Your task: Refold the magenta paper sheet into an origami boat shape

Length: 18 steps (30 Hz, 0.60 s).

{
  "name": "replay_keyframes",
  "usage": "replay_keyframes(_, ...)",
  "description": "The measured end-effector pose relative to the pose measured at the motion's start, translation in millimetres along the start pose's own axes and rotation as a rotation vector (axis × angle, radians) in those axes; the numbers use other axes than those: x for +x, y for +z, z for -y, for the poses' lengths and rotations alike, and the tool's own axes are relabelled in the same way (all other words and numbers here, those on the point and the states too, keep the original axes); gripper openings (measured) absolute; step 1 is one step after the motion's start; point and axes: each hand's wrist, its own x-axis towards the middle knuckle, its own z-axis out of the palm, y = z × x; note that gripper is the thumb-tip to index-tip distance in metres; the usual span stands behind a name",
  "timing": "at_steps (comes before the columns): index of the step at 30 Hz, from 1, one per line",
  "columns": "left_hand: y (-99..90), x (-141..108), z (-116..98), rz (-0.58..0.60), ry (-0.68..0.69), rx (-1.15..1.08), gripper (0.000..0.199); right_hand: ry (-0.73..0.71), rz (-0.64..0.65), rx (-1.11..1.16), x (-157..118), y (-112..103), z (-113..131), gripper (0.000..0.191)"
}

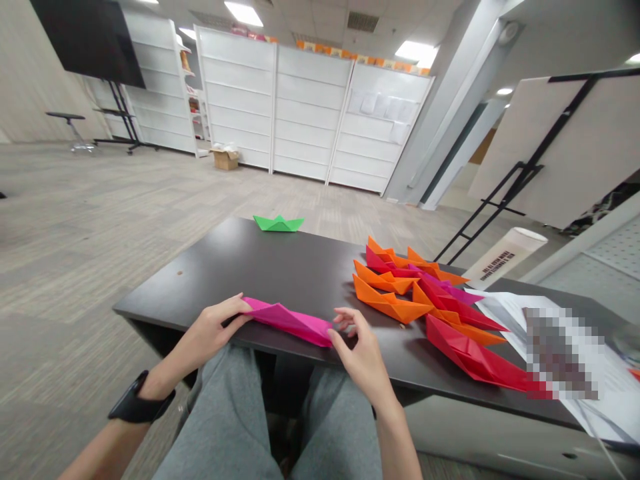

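A magenta folded paper boat (290, 321) lies along the front edge of the dark table, its middle fold peaking slightly. At its left end my left hand (219, 327) is closed, pinching the tip between thumb and fingers. By the opposite end is my right hand (363, 353), its fingers apart and lifted. The right thumb is at the boat's tip; whether it presses on the paper I cannot tell. Orange paper boats (390, 305) and red paper boats (475, 357) stand grouped to the right, with a purple one among them.
A green paper boat (279, 225) stands at the far edge of the dark table (200, 280). White sheets (535, 333) lie at the right, near a white cylinder (507, 257) with printing. Beyond are white shelves (310, 113), a cardboard box (225, 159) and a board on a stand (555, 147).
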Motion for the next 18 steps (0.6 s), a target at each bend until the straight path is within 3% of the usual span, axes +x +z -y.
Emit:
replay_keyframes(6, -3.6, 3, -13, 0.010, -0.004, -0.026, 0.021, -0.057, 0.093, -0.132, 6, 3, -12, 0.046)
replay_keyframes(13, -3.8, 4, -17, -0.007, -0.001, -0.076, 0.019, -0.099, 0.078, -0.154, 19, 9, -27, 0.041)
replay_keyframes(18, -4.2, 4, -17, -0.012, -0.005, -0.077, 0.015, -0.096, 0.052, -0.106, 32, 7, -29, 0.026)
